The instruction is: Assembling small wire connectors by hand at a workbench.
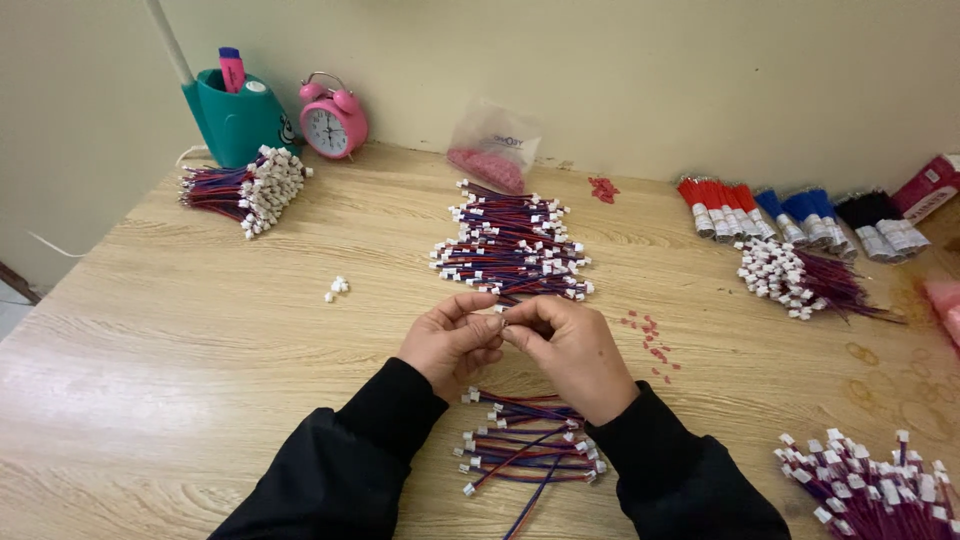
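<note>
Centrally, the left hand (447,340) and the right hand (572,350) meet fingertip to fingertip above the wooden table (200,330), both pinching a small white connector (503,312) between them; whether a wire hangs from it is too small to tell. Both wrists come up from black sleeves (340,460), palms turned inward, fingers curled.

Just below the hands lies a small heap of red-and-blue wire leads (528,448) with white plugs, partly covered by the forearms. Just beyond the fingertips sits a larger stacked pile of leads (512,245). A few loose white plugs (337,288) rest to the left, and small red bits (650,340) are scattered to the right.

Farther out, a tied bundle (245,187) lies near a teal pen holder (235,118) and a pink alarm clock (333,118) against the pale wall. A clear bag (492,150) of pink pieces leans there too. Red, blue and black wire bunches (800,212) line the right side; another bundle (870,490) is cut off at the lower corner.
</note>
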